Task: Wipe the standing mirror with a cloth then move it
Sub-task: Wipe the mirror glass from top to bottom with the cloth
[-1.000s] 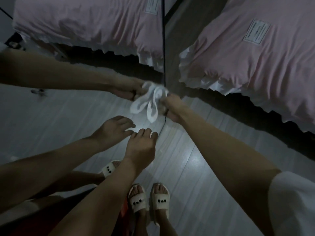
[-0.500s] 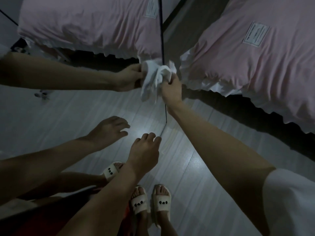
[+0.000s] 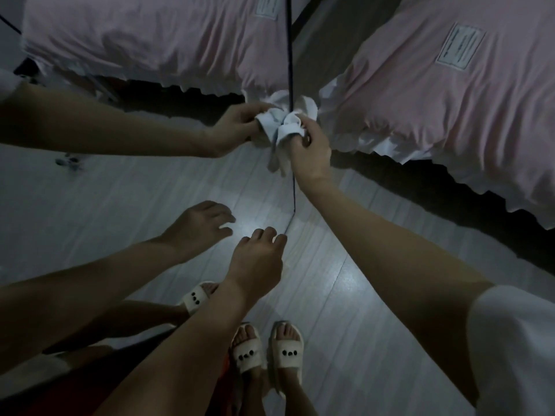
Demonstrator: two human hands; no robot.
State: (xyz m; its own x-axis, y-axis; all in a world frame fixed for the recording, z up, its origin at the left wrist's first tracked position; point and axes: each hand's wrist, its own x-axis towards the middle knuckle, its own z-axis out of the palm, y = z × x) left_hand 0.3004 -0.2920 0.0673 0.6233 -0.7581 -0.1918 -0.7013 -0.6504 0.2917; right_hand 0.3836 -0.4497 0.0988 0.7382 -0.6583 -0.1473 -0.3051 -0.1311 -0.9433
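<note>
The right hand [image 3: 309, 151], centre of frame, is clenched around a bunched white cloth [image 3: 288, 124] pressed on the mirror's [image 3: 135, 190] dark edge. The left hand [image 3: 258, 259], lower centre, is loosely curled, holding nothing, fingertips at the glass. Wiping appears underway; moving remains. The mirror fills the frame's left, its long axis running vertically, facing the person.

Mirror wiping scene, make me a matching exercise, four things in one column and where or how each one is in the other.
Things:
1. cloth
2. left hand
3. bed cover
4. slippers

States:
A. pink, at upper right
B. bunched in the right hand against the mirror edge
C. on the feet, on the floor
D. holding nothing, fingers curled at the mirror's lower edge

Pairs: 1-B, 2-D, 3-A, 4-C
</note>
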